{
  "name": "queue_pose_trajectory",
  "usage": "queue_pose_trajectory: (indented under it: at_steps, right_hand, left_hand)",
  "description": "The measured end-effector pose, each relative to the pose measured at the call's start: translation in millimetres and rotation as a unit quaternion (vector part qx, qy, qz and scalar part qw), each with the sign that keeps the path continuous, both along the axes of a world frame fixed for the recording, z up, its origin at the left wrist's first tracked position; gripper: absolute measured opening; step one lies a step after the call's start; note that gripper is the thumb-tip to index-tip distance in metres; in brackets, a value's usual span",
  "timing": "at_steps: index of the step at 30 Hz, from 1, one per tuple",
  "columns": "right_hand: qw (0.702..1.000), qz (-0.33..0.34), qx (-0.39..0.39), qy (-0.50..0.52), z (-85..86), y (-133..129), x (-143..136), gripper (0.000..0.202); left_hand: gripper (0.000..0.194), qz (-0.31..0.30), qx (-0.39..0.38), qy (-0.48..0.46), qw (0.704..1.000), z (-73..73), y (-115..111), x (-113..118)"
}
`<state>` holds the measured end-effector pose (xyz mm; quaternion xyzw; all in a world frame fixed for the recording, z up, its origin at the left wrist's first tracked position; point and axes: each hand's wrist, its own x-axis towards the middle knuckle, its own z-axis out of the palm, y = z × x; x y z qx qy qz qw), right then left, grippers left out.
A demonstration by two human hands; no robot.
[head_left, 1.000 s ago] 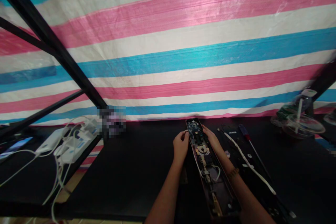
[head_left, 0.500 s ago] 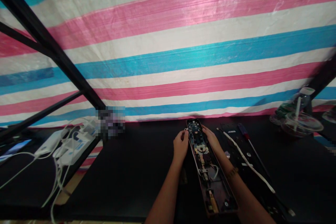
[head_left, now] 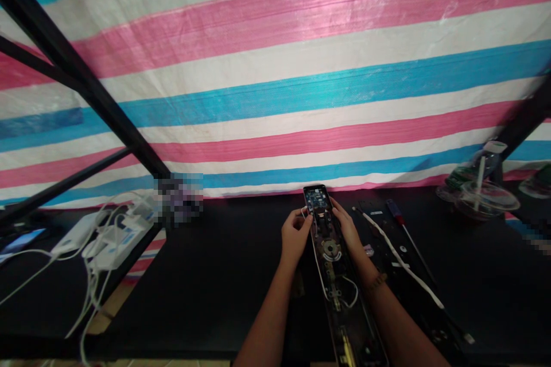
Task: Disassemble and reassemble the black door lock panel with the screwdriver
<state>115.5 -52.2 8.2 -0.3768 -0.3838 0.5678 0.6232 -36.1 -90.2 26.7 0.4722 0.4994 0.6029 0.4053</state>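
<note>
Both hands on the far end of a long, open casing (head_left: 331,266), lying on the black table (head_left: 215,287)!
Taking the casing's round part as the clock centre, here's the left hand (head_left: 295,235) at about 11, fingers curled in at the side edge with a thin white wire (head_left: 304,210) right at the fingertips; whether it pinches wire or edge, I cannot tell. Over at 1, the right hand (head_left: 346,226) grips the opposite edge, and between them sits the blue circuit board (head_left: 318,199). Out to 2, a screwdriver handle (head_left: 392,211); at 3, a white-sleeved cable (head_left: 394,249); farther off, between 2 and 3, a clear plastic bowl (head_left: 484,206). Well apart at 9, a white power strip (head_left: 116,246), draped in cables.
</note>
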Motion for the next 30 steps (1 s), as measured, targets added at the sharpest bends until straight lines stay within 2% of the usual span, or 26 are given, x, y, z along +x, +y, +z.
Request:
queue_pose_trajectory:
  at_steps: [7,18,25,30]
  right_hand:
    - [0.999,-0.01,0.036,0.006,10.6,-8.6,-0.7,0.047]
    - [0.999,0.011,0.026,0.021,10.1,-8.0,-0.6,0.051]
    - [0.999,-0.029,-0.003,-0.035,-1.7,3.5,1.1,0.067]
    - [0.998,-0.004,-0.022,-0.059,-11.6,12.7,4.2,0.058]
  left_hand:
    - [0.034,-0.015,0.038,-0.024,0.999,4.1,-4.0,2.5]
    - [0.033,-0.005,0.033,-0.027,0.999,6.0,-4.7,2.6]
    - [0.033,0.019,0.004,-0.011,1.0,-1.0,3.2,2.1]
    - [0.033,0.029,-0.035,0.013,0.999,-9.6,7.1,0.0]
